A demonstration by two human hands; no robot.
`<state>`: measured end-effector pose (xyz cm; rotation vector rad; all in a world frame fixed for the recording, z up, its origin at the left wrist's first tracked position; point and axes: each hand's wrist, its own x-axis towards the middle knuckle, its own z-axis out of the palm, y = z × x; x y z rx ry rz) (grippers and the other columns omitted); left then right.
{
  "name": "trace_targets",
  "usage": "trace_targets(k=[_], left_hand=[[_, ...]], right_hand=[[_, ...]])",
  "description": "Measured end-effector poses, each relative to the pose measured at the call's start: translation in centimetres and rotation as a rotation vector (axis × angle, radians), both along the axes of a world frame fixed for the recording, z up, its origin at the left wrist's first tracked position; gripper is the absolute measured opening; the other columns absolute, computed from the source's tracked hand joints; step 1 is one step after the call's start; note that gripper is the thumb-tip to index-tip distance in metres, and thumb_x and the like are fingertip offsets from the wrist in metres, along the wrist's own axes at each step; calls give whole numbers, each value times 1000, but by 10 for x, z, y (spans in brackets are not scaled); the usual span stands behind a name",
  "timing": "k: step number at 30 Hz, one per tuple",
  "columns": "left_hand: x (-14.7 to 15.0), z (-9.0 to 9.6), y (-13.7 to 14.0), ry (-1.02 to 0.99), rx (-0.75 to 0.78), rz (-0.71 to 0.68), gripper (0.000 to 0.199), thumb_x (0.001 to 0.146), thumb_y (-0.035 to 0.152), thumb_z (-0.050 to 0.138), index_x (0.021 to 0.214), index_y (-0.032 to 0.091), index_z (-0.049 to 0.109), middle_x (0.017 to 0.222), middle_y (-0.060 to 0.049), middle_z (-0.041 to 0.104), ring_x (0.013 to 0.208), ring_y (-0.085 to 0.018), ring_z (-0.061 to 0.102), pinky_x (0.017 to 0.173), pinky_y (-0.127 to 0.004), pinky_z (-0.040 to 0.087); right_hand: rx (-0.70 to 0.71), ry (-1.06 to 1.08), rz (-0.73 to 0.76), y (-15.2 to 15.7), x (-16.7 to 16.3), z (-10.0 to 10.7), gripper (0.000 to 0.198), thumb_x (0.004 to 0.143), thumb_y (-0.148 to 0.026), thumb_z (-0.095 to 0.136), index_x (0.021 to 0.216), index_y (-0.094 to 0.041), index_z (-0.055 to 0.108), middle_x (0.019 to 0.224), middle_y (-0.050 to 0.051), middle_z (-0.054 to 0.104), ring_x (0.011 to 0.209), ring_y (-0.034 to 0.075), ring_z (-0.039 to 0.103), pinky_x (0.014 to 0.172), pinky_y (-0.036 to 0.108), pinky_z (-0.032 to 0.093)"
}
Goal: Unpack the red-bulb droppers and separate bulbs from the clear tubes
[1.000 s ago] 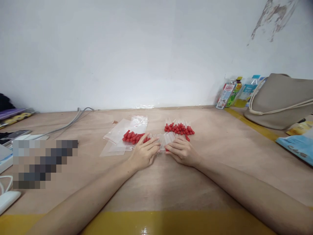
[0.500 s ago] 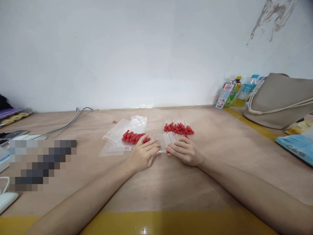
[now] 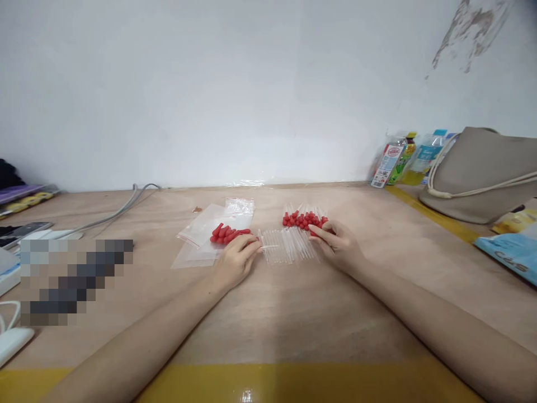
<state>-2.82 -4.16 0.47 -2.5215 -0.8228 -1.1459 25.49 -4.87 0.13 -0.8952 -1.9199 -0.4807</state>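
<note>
My left hand (image 3: pixel 238 258) is closed, its fingertips pinching a thin clear glass tube (image 3: pixel 271 246) that points right; a bit of red shows at the fingertips. My right hand (image 3: pixel 338 243) pinches a small red rubber bulb (image 3: pixel 313 233). Between the hands lies a row of loose clear glass tubes (image 3: pixel 289 246). Behind them is a pile of droppers with red bulbs (image 3: pixel 304 218), their tubes pointing to the wall. Loose red rubber bulbs (image 3: pixel 226 234) lie left of the tubes, partly on clear plastic bags (image 3: pixel 201 224).
Drink bottles (image 3: pixel 423 157) and a carton (image 3: pixel 386 165) stand by the wall at right, beside a grey-beige bag (image 3: pixel 474 173) and a blue packet (image 3: pixel 507 252). A grey cable (image 3: pixel 113 214) and a phone (image 3: pixel 31 232) lie at left. Yellow tape (image 3: pixel 268 383) edges the table.
My hands have moved apart, uncovering more of the glass tubes. The right hand has shifted right and up toward the dropper pile; the left has moved slightly left.
</note>
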Motion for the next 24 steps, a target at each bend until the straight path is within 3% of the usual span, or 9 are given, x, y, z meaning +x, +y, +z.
trace_targets(k=[5, 8, 12, 15, 20, 24], left_hand=[[1, -3, 6, -34, 25, 0, 36, 85, 10, 41, 119, 19, 47, 87, -6, 48, 78, -13, 50, 68, -27, 48], [3, -1, 7, -32, 56, 4, 35, 84, 8, 41, 118, 18, 47, 84, -5, 49, 76, -13, 50, 67, -26, 47], [8, 1, 9, -43, 89, 24, 18, 84, 10, 43, 95, 18, 55, 82, -4, 54, 80, -14, 53, 72, -28, 47], [12, 2, 11, -16, 67, 20, 17, 85, 10, 39, 84, 18, 54, 79, -4, 56, 78, -14, 54, 72, -28, 48], [17, 1, 13, 63, -34, -40, 16, 84, 11, 40, 89, 17, 54, 87, -6, 59, 82, -16, 54, 73, -30, 48], [18, 1, 11, 62, -93, -91, 15, 84, 18, 47, 94, 16, 57, 92, -7, 61, 83, -16, 55, 75, -30, 48]], right_hand=[[-270, 110, -33, 0, 2, 3, 16, 83, -30, 51, 92, -19, 59, 83, 5, 61, 73, 15, 56, 66, 27, 46], [-348, 133, -65, -2, 4, 6, 13, 82, -29, 51, 83, -19, 58, 79, 4, 60, 72, 15, 56, 66, 27, 46], [-379, 134, -70, -1, 7, 5, 15, 81, -24, 47, 85, -18, 60, 79, 5, 58, 67, 14, 54, 63, 27, 45], [-386, 156, -83, 2, 8, 2, 18, 78, -22, 46, 86, -17, 61, 79, 6, 57, 61, 13, 53, 58, 26, 44], [-455, 192, -157, 2, 7, 2, 15, 73, -24, 49, 82, -16, 57, 75, 4, 59, 53, 12, 50, 53, 25, 42], [-454, 118, -214, 0, 6, 5, 13, 73, -29, 50, 75, -18, 57, 70, 3, 62, 60, 15, 54, 58, 26, 40]])
